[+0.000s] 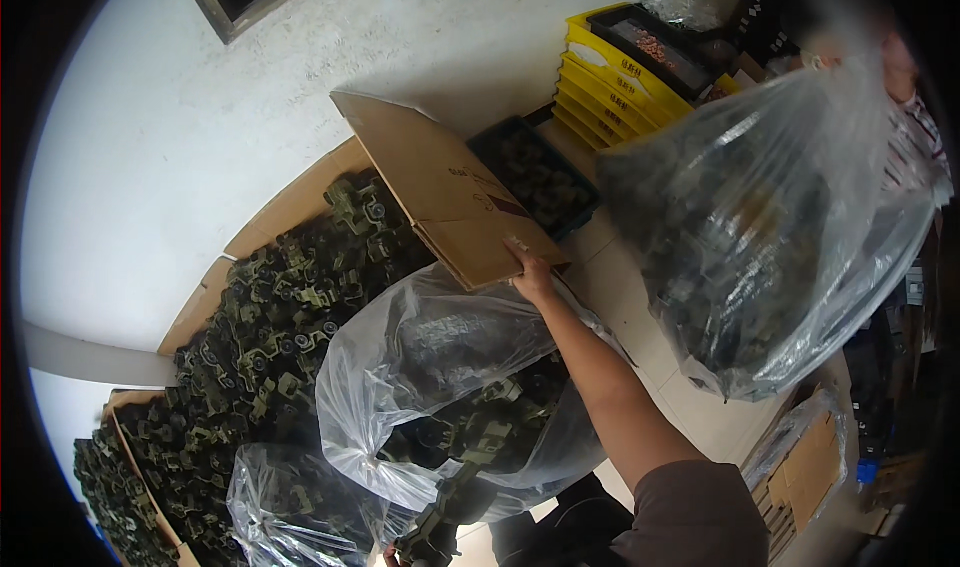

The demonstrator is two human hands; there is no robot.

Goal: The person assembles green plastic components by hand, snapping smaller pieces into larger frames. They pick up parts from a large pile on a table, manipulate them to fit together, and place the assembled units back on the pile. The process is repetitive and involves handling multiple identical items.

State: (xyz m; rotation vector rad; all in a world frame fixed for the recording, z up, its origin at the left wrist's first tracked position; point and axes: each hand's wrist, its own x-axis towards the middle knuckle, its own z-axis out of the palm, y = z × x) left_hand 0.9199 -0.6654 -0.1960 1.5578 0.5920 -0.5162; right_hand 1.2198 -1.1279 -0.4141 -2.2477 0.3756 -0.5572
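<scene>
Many dark green toy vehicles [290, 307] were heaped along a white wall [180, 167], the pile bounded at the back by cardboard panels [300, 192]. At the right of the scene, a bulging clear plastic bag [780, 227] packed with dark items was held up by a co-worker [915, 137]. Between the heap and that load, a second clear bag [355, 387] was seen with its mouth spread, more of the green toys lying inside. Above its rim, a folded cardboard carton [440, 182] was held at a slant beside the heap. Farther back, yellow crates [605, 87] were stacked near the wall. A smaller clear bag [270, 487] was bunched at lower left, against the pile. On the floor, a dark blue-green crate [582, 217] was partly hidden by the carton, while a black tray [690, 67] of small reddish pieces was set atop the yellow stack. The carton's lower corner was pinched in the right hand [535, 277]. At the bottom edge, a single toy vehicle [445, 517] was touched by the left hand [390, 557], whose grip could not be told, most of it being cut off.
</scene>
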